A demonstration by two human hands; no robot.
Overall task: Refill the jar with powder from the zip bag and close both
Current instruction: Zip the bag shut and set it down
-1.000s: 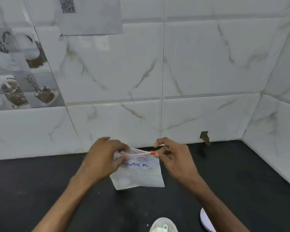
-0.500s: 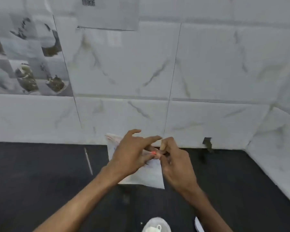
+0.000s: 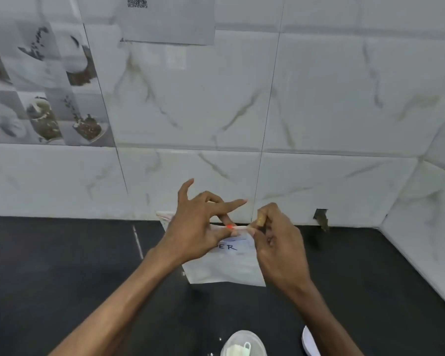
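Note:
A clear zip bag (image 3: 225, 268) with handwritten letters and white powder inside is held upright above the black counter (image 3: 62, 278). My left hand (image 3: 198, 227) pinches the bag's top strip near the small orange slider (image 3: 229, 227), with its other fingers spread. My right hand (image 3: 275, 242) grips the right end of the same strip. The open jar (image 3: 243, 344) stands at the bottom edge of the view, with a white scoop and powder inside. A white lid (image 3: 309, 341) lies just to its right, partly hidden by my right forearm.
White marble tiles form the back wall (image 3: 242, 111) and the right side wall (image 3: 434, 227), making a corner. A small dark hole (image 3: 321, 218) sits in the wall base. A pale streak (image 3: 138, 241) marks the counter left of the bag.
My left hand has slid right along the bag's top strip toward my right hand and its fingers have spread. The view has shifted slightly left and down.

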